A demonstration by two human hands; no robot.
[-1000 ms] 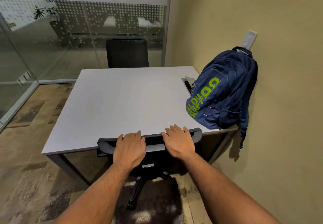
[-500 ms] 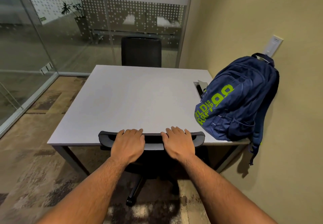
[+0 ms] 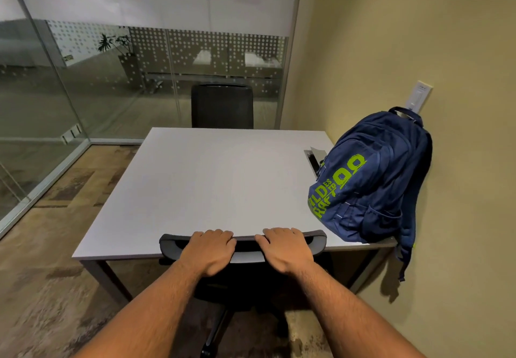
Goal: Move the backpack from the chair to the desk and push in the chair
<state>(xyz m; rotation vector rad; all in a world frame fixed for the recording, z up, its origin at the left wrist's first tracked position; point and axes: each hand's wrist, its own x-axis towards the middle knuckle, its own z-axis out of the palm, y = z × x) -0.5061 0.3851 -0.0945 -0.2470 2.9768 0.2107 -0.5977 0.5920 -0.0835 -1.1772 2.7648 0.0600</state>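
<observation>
A navy backpack (image 3: 374, 178) with green lettering stands upright on the right end of the grey desk (image 3: 201, 184), leaning against the beige wall, one strap hanging over the desk's edge. A black office chair (image 3: 317, 241) sits at the desk's near edge, its backrest top against the desktop and its seat hidden under the desk. My left hand (image 3: 210, 251) and my right hand (image 3: 287, 248) both rest on the top of the backrest, fingers curled over its front edge.
A second black chair (image 3: 222, 106) stands at the desk's far side before a glass partition (image 3: 83, 78). An open cable hatch (image 3: 314, 157) lies in the desktop beside the backpack. A wall plate (image 3: 420, 96) sits above the bag. Patterned carpet (image 3: 47, 274) covers the floor at left.
The chair has slid further under the desk with both hands on its backrest, and my view has tilted up and moved nearer. The backpack has not moved.
</observation>
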